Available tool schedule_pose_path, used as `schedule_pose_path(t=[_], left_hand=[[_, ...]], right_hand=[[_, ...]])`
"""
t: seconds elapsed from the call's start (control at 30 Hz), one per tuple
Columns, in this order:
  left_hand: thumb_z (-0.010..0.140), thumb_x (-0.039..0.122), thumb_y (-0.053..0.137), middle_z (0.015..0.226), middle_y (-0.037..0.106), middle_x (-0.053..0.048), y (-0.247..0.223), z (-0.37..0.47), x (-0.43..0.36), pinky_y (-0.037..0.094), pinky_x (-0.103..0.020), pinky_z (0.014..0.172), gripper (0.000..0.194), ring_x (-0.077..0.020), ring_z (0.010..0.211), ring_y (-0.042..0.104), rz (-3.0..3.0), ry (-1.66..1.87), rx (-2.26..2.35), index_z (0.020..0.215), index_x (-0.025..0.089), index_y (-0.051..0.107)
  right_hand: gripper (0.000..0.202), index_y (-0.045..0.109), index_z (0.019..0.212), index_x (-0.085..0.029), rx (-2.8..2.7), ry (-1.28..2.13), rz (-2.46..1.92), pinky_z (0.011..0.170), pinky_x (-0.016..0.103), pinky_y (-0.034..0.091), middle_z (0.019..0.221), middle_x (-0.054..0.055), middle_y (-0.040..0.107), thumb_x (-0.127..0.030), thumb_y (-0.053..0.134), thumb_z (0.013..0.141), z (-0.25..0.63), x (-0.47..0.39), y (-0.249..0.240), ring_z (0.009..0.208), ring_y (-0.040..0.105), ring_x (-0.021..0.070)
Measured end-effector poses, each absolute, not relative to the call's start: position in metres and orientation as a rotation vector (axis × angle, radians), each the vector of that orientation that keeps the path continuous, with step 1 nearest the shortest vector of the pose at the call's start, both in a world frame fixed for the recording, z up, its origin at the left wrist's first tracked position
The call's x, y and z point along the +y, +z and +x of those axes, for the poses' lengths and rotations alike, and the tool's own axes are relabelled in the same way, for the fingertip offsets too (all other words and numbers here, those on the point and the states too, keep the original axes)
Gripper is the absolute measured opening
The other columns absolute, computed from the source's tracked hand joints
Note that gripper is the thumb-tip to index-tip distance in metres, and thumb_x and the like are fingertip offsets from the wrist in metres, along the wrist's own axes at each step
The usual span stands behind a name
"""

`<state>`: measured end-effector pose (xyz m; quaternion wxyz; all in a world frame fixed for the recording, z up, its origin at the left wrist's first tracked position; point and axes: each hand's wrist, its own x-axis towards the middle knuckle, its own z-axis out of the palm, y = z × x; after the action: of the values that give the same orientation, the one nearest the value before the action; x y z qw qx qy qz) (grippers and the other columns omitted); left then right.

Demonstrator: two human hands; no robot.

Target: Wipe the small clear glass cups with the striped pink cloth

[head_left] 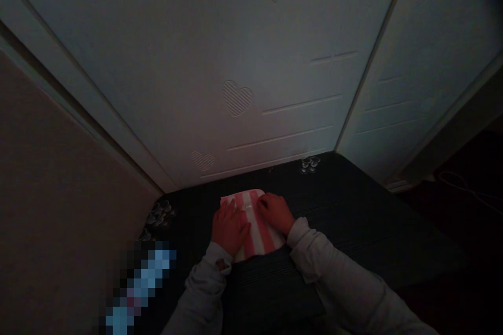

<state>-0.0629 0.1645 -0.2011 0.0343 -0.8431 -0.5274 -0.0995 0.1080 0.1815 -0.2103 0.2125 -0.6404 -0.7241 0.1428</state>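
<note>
Striped cloth [255,227] beneath 2 hands [229,227]

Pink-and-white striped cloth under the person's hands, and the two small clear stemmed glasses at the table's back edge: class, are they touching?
Apart. The head view shows a stretch of dark tabletop between the striped cloth and the glasses.

Your dark bench [353,225] bears a pink-and-white striped cloth [256,230], two small stemmed glasses [306,163] near the back edge and clustered glassware [159,213] at the left.
</note>
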Motion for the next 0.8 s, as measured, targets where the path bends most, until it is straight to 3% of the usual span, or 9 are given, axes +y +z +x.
schedule_pose_path(t=[0.1,0.3,0.63,0.8], left_hand=[[0.075,0.038,0.047,0.13,0.042,-0.009,-0.201,-0.062,0.165,0.03,-0.044,0.093,0.038,-0.03,0.121,0.03,-2.575,-0.257,-1.618,0.107,0.02,0.055],[0.074,0.048,0.044,0.131,0.041,-0.005,-0.205,-0.064,0.188,0.029,-0.042,0.094,0.051,-0.0289,0.121,0.03,-2.549,-0.104,-1.684,0.119,0.024,0.046],[0.074,0.055,0.037,0.134,0.037,-0.008,-0.212,-0.063,0.226,0.029,-0.043,0.093,0.061,-0.0295,0.122,0.028,-2.525,-0.039,-1.752,0.123,0.02,0.042],[0.074,0.053,0.039,0.135,0.035,-0.007,-0.207,-0.063,0.216,0.029,-0.044,0.093,0.057,-0.0297,0.123,0.027,-2.547,-0.032,-1.708,0.121,0.022,0.043]], right_hand=[[0.025,0.061,0.086,-0.017,-2.013,0.389,-1.784,0.07,0.026,0.03,0.088,0.006,0.061,-0.025,0.037,0.085,0.108,0.183,-0.211,0.084,0.053,0.0152],[0.024,0.06,0.085,-0.018,-2.01,0.391,-1.784,0.071,0.026,0.03,0.088,0.005,0.06,-0.025,0.037,0.084,0.109,0.183,-0.212,0.084,0.053,0.015],[0.025,0.061,0.087,-0.018,-2.02,0.409,-1.819,0.072,0.026,0.029,0.089,0.005,0.061,-0.025,0.037,0.085,0.108,0.184,-0.21,0.085,0.053,0.0154],[0.023,0.061,0.084,-0.018,-2.005,0.398,-1.784,0.07,0.026,0.029,0.088,0.004,0.061,-0.024,0.039,0.084,0.109,0.184,-0.211,0.084,0.053,0.0148]])
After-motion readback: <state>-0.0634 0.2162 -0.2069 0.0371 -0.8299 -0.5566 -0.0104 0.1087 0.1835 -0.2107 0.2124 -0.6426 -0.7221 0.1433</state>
